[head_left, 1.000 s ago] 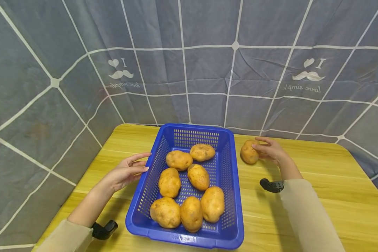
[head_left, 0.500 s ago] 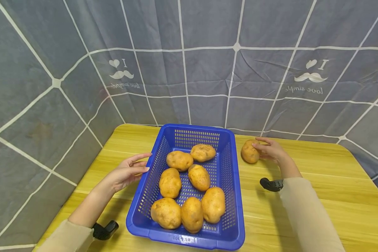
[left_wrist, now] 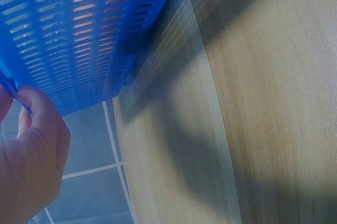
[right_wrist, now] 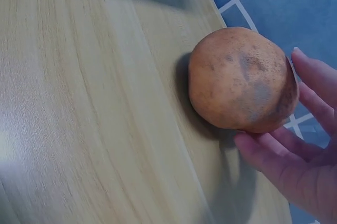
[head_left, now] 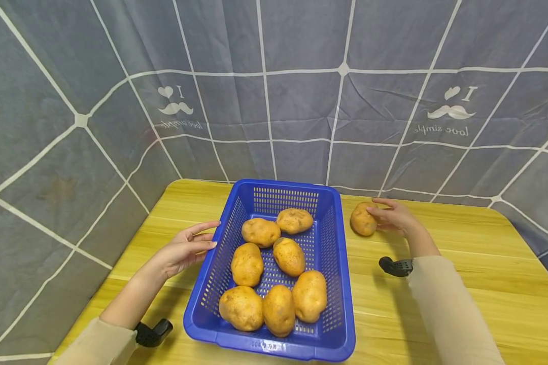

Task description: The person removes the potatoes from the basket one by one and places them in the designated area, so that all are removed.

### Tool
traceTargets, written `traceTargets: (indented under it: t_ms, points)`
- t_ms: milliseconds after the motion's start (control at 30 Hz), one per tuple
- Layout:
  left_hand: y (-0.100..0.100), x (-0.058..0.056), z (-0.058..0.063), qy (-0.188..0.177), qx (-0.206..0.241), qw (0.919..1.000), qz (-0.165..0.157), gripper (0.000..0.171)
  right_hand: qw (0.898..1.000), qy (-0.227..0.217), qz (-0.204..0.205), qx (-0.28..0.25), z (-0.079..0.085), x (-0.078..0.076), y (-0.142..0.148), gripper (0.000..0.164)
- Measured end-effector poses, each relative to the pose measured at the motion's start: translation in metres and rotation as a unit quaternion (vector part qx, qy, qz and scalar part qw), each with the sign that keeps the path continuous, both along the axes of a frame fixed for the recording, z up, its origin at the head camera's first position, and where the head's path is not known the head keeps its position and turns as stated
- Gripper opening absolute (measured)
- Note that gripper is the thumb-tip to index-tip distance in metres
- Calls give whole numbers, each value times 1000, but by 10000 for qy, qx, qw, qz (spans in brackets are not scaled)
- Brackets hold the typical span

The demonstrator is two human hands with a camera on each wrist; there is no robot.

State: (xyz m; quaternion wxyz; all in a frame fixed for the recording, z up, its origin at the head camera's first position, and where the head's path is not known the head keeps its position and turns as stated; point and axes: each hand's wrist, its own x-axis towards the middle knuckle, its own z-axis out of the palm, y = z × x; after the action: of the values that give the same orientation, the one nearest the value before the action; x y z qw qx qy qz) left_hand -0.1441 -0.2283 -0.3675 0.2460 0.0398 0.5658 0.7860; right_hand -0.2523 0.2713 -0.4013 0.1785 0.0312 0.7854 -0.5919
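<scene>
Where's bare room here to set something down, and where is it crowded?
Widest: the wood-grain table right of the right sleeve. A bare strip runs between the blue basket and that sleeve, nearer the person than the loose potato. A smaller patch lies beyond the left hand, beside the grey cloth. Crowded: the basket's near end, with three potatoes close together.

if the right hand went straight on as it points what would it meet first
The loose potato, which the right hand touches; beyond it, probably the blue basket, though depth is hard to judge.
</scene>
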Motion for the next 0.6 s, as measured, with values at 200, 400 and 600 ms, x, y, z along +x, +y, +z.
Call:
traceTargets:
  t_ms: [200, 400, 600]
  points:
    - [1, -1, -1, 42, -8, 10000, -6, 41, 9998, 27, 222, -4, 6, 4, 6, 72]
    - [1, -1, -2, 80, -96, 9999, -15, 42, 9996, 148, 235, -41, 14, 9, 14, 72]
    - [0, -1, -3, 87, -146, 9999, 31, 42, 9989, 375, 233, -183, 24, 15, 14, 70]
